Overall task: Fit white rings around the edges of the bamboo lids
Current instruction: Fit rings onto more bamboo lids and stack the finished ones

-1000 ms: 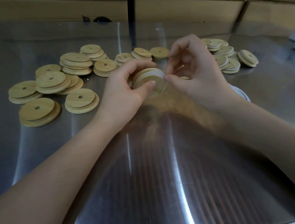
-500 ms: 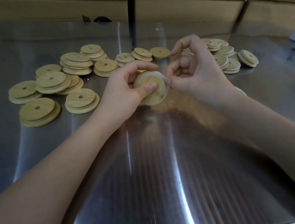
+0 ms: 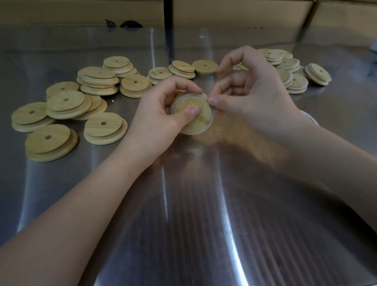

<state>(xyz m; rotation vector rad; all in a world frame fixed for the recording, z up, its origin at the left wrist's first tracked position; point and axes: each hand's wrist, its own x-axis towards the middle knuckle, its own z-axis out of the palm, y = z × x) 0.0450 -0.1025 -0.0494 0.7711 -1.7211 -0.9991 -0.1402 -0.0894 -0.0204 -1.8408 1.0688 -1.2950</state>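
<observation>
Left hand (image 3: 158,116): fingers clamp the bamboo lid (image 3: 195,116), thumb on its face.
Right hand (image 3: 253,94): fingers pinch the white ring (image 3: 204,95) at the lid's upper edge.

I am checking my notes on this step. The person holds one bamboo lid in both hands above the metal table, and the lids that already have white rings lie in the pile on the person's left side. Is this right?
One detail is wrong. In the head view the left hand and right hand do hold one bamboo lid above the metal table, but the ringed lids lie on the person's right; the left pile shows plain lids without rings.
</observation>
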